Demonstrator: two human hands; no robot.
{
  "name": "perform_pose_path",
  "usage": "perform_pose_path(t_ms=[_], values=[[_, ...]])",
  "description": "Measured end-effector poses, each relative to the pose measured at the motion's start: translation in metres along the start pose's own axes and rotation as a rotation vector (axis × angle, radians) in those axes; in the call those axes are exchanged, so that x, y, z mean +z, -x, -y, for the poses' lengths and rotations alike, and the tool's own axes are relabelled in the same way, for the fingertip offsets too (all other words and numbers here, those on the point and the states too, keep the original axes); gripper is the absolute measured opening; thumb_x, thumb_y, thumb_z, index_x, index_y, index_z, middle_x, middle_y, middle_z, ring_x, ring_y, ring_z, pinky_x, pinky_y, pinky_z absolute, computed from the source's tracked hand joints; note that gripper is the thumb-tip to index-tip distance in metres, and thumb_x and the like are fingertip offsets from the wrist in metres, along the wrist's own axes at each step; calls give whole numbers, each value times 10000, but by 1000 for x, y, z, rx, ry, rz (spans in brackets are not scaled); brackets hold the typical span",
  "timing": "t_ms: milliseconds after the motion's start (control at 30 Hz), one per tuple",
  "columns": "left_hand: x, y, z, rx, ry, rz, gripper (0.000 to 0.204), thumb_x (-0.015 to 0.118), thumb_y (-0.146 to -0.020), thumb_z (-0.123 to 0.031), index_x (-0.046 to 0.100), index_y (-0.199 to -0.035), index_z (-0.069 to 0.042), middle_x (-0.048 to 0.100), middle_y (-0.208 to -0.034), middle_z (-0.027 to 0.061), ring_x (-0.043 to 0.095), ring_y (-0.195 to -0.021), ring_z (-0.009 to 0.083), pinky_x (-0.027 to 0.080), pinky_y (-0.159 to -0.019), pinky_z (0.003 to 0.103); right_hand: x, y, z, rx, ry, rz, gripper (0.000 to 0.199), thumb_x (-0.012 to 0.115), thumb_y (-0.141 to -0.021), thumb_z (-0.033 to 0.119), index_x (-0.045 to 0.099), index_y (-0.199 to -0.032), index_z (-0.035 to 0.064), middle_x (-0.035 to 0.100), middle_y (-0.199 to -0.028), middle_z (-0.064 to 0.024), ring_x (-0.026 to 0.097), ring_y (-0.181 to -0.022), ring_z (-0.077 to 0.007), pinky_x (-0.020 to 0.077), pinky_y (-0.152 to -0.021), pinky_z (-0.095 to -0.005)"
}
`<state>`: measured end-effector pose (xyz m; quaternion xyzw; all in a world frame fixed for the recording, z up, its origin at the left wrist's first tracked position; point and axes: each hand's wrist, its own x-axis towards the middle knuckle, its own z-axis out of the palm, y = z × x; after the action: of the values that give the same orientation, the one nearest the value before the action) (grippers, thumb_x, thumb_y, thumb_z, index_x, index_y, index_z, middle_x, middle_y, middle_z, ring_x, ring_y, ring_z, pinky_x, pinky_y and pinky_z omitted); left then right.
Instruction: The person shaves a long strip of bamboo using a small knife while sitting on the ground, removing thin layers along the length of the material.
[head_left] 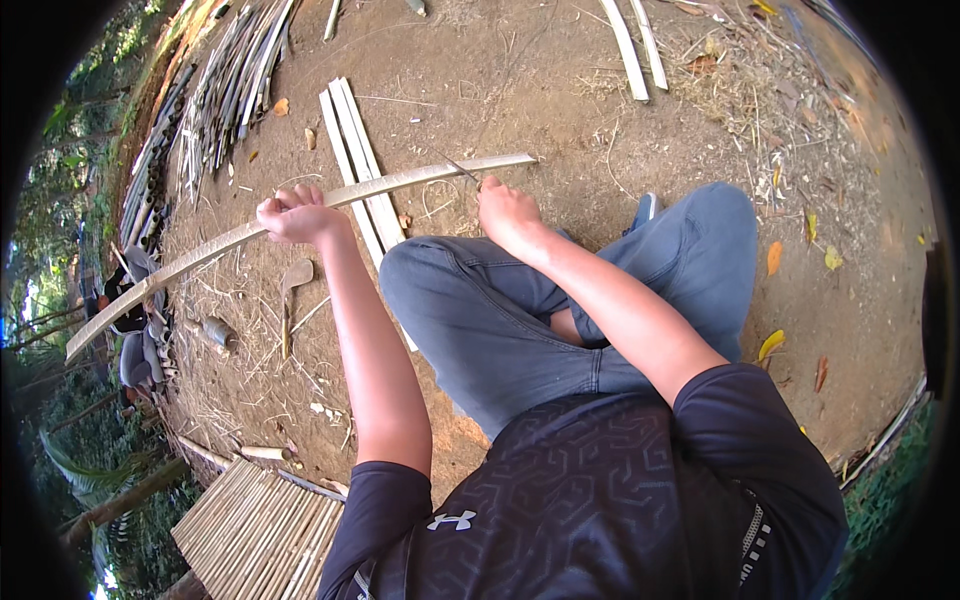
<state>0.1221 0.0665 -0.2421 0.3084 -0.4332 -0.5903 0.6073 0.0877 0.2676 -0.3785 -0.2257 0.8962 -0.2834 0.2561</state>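
Note:
My left hand [292,214] is closed around a long, pale bamboo strip [205,247]. The strip runs from the lower left across in front of my knees, rising toward the right. In my closed right hand [507,212], near the strip's right end, is a knife [461,170]. Its thin blade points up and to the left and crosses the strip; whether its edge bites into the bamboo is too small to tell. The knife's handle is mostly hidden by my fingers.
Several split bamboo strips [352,135] lie on the dirt beneath the held one. Left of my knee are a broad-bladed tool [297,274] and a short dark cylinder [217,331]. Bamboo bundles [240,75] lie at far left, a slatted bamboo platform [262,535] at near left.

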Motion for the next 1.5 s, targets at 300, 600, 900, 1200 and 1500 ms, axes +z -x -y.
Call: perform_pose_path(t_ms=[300,600,900,1200,1500], values=[[13,8,-3,38,-34,34,271,321,-855,-191,166,-634,-165,196,-497,-47,139,-460,103,117,-437,289,-6,9,-2,-3,-50,-69,281,445,-1024,225,513,-1043,-46,697,-844,-260,705,-860,-414,572,-732,-498],[22,16,-7,48,-50,66,269,323,-845,-190,156,-635,-170,181,-496,-47,136,-459,102,131,-441,284,-2,1,-12,55,-22,-42,203,444,-987,120,521,-1070,-49,703,-881,-260,707,-875,-411,575,-748,-484],[23,12,-5,29,-26,80,277,328,-855,-201,146,-647,-177,181,-497,-55,133,-462,93,128,-439,284,-10,-12,-6,24,48,-2,224,449,-901,-24,511,-1108,-82,694,-927,-280,712,-904,-378,588,-738,-460],[5,11,-6,5,5,42,280,328,-876,-217,158,-657,-175,196,-499,-48,138,-460,93,135,-435,287,-13,-9,-19,24,52,115,211,422,-912,-14,527,-1083,-77,699,-928,-271,721,-833,-372,593,-672,-441],[10,13,-6,29,-60,60,268,322,-874,-229,174,-657,-177,187,-523,-54,133,-468,99,142,-440,281,2,-35,-43,77,120,48,217,456,-944,68,556,-1083,-66,712,-926,-238,725,-869,-349,598,-721,-402]])
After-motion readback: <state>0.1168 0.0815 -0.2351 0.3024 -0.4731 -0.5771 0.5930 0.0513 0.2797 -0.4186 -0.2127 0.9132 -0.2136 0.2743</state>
